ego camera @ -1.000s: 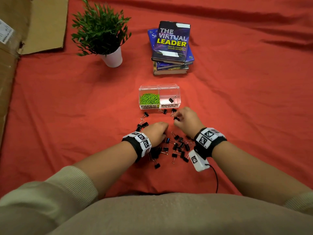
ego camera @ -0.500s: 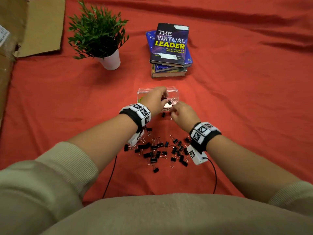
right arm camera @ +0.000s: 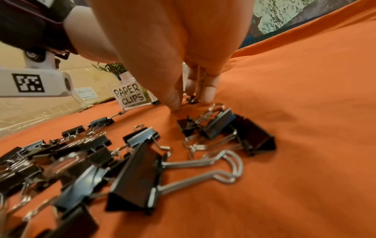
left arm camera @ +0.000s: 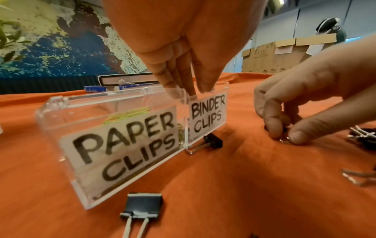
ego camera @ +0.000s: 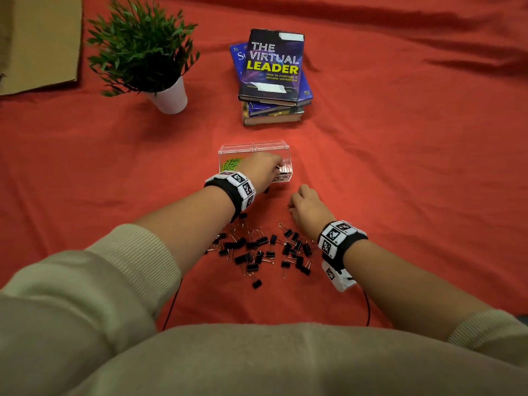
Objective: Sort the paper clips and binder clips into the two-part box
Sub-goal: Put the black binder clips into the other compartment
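Two hands engaged: left hand [left arm camera: 183,48] fingertips straight, over the box's [left arm camera: 114,145] binder compartment (nothing seen held); right hand [left arm camera: 301,103] pinches a binder clip [right arm camera: 192,100] on the cloth.

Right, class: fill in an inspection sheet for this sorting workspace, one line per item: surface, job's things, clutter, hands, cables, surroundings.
Surface: red cloth, creased.
Job's things: clear two-part box, labelled PAPER CLIPS and BINDER CLIPS; green paper clips in the left part; black binder clips still scattered on the cloth near the person.
Clutter: potted plant; stack of books.
Hands: left hand over the binder-clip part, fingers pointing down, contents unclear; right hand pinches a single binder clip on the cloth.
Cables: black cable from the right wrist camera, another under the left arm.
Surroundings: cardboard at far left.
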Tool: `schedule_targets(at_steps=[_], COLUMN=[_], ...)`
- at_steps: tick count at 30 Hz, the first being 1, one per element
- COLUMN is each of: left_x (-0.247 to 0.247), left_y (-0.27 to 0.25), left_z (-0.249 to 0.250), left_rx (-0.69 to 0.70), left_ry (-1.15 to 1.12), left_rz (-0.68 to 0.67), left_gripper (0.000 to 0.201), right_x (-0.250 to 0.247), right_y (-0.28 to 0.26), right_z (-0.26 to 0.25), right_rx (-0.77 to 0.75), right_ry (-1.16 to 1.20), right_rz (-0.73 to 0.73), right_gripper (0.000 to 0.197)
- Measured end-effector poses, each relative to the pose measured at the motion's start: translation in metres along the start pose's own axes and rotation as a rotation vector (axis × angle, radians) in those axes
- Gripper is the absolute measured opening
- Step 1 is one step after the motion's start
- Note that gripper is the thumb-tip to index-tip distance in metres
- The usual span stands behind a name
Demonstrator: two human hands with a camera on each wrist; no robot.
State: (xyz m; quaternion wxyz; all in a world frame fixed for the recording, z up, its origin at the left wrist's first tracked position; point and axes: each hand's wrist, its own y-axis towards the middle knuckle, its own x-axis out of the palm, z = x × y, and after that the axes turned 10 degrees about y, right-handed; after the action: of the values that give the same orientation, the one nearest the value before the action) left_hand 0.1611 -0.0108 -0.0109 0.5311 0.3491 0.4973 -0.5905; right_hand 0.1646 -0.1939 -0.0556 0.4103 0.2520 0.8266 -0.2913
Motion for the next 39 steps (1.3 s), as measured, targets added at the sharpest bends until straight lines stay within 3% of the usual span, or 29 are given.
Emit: schedule_targets(at_steps=[5, 9, 12, 18, 22, 29, 34, 37, 39], left_x=[0.001, 0.014, 0.031, 0.040, 0.040, 0.051, 0.058, 0.056, 0.052], left_y=[-0.018, -0.049, -0.069, -0.068, -0.068, -0.072, -0.083, -0.091, -0.095], left_z=[0.003, 0.008, 0.014, 0.025, 0.026, 0.015, 0.009, 0.001, -0.008], left_rx=[0.024, 0.093, 0.088, -0.006, -0.039, -0.141, -0.223, -0.238, -0.310], left_ry=[-0.067, -0.053, -0.014, 0.235, 0.291, 0.134, 0.079, 0.097, 0.073], left_rz=[0.108, 0.255, 0.162, -0.088, -0.085, -0.086, -0.052, 0.074, 0.148], left_gripper=[0.021, 0.014, 0.020, 0.055, 0.032, 0.023, 0.019, 0.025, 0.031], right_x=[0.001, -0.002, -0.003, -0.003, -0.001, 0.012, 0.015, 0.009, -0.003], right_y=[-0.008, -0.009, -0.010, -0.018, -0.026, -0.037, -0.036, -0.033, -0.028], right_z=[0.003, 0.003, 0.003, 0.001, -0.008, -0.018, -0.022, -0.024, -0.028], right_rx=[0.005, 0.042, 0.117, 0.124, 0.042, -0.033, -0.009, 0.013, 0.025], right_ry=[0.051, 0.101, 0.082, 0.006, 0.125, -0.006, -0.030, 0.061, 0.158], right_rz=[0.013, 0.026, 0.021, -0.009, -0.078, -0.183, -0.178, -0.187, -0.110], right_gripper=[0.014, 0.024, 0.020, 0.022, 0.011, 0.031, 0.023, 0.023, 0.020])
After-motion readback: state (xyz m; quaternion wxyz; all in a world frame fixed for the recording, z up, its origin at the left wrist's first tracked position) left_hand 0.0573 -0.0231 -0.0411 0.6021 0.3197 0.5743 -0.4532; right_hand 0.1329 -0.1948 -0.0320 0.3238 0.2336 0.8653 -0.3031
